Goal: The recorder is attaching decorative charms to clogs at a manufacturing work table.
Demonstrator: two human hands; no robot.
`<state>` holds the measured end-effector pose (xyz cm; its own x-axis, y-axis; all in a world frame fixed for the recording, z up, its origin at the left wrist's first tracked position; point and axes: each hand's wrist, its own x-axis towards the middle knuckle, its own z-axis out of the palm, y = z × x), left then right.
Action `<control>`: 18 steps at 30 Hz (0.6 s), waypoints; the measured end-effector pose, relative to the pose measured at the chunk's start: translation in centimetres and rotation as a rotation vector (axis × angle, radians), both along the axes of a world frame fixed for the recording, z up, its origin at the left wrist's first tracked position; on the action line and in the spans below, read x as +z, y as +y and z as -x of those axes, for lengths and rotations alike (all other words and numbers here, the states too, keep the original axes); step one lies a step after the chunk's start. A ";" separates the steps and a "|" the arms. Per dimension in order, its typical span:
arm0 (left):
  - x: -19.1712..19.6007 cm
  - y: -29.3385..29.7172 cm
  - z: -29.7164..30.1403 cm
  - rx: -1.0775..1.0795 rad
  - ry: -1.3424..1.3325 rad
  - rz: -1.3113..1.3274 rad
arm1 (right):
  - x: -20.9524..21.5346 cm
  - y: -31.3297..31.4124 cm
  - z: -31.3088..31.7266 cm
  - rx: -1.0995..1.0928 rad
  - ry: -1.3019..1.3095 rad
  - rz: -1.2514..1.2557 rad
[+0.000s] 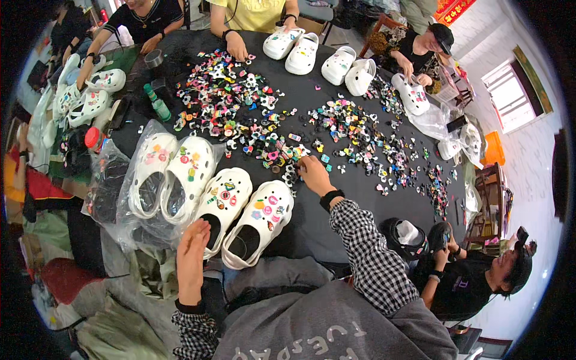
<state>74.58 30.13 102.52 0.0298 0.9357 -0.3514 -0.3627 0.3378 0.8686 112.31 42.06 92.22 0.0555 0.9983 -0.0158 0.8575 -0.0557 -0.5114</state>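
A thin, crinkly clear bag [127, 219] lies about two white shoes [203, 173], and beside it the left hand [191, 264] has its fingers straight and close together by a shoe's heel, with nothing to see in them. Next, two more smooth white shoes [259, 225] with round holes and bright charms [271, 200] sit on the flat black counter [324, 240]. The right hand [315, 175] bends its fingers down at a bumpy heap [273, 150] of tiny charms, but I can't tell if they pinch one.
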 end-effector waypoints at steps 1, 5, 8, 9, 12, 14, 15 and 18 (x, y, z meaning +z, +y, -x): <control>-0.1 -0.2 0.0 -0.028 -0.002 0.027 | 0.0 0.0 -0.2 -0.023 0.077 0.037; -1.3 -0.7 0.3 -0.050 -0.001 0.074 | -0.4 -0.2 -1.1 -0.078 0.168 -0.038; -1.7 -0.5 0.2 -0.033 -0.002 0.080 | -0.5 0.1 -2.0 -0.061 0.234 -0.089; -1.7 -0.3 0.1 -0.036 -0.001 0.098 | -0.7 0.1 -2.0 -0.065 0.231 -0.094; -2.4 0.3 0.2 -0.041 -0.031 0.136 | -0.5 0.1 -2.0 -0.052 0.156 -0.021; -3.6 0.7 0.2 -0.036 -0.059 0.156 | -0.2 -0.1 -1.4 -0.015 0.146 -0.036; -3.9 1.0 0.1 -0.052 -0.079 0.178 | 0.0 -0.4 -0.9 0.016 0.136 -0.048; -3.6 1.9 -0.5 -0.141 -0.122 0.203 | 0.7 -1.5 0.1 0.000 0.063 -0.023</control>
